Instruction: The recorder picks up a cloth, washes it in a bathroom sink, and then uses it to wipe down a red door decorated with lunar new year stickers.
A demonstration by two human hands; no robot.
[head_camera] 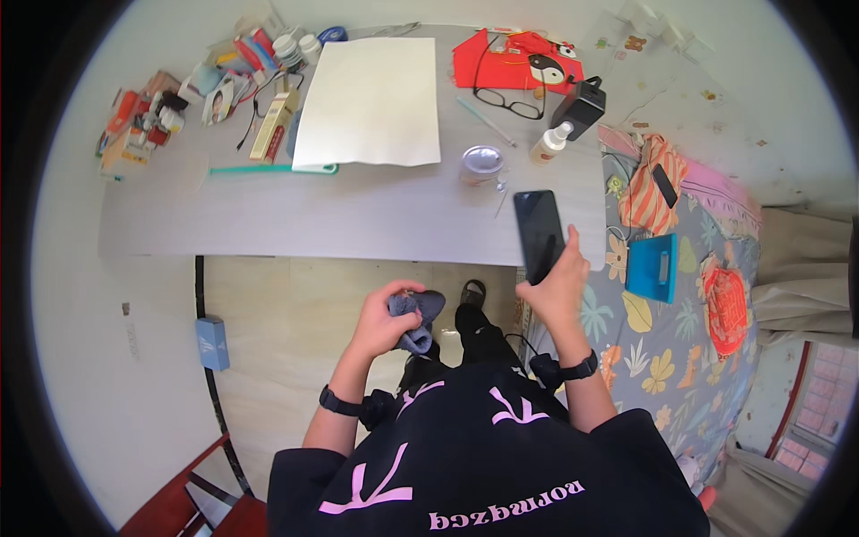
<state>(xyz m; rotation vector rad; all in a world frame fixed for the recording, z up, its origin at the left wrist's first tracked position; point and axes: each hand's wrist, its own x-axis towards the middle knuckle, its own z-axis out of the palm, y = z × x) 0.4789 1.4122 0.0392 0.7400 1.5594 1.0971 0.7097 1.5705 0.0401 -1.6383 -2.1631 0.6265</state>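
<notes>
My left hand (386,319) is closed around a bunched grey-blue cloth (419,319), in front of the table's near edge. In my right hand (558,288) is a smartphone (539,231), its dark screen facing up and its upper part over the table's near right corner. Just beyond the phone stands a clear lidded cup (481,166) on the table (335,215). A white spray bottle (551,142) is behind the phone, to the right of that cup.
A blank white sheet (372,101) lies mid-table, with a green stick (268,169) by its near edge. Black-framed glasses (508,103) rest near a red pouch (496,67) and a black box (578,107). Right is a bed (644,349) holding a blue plastic tray (651,268).
</notes>
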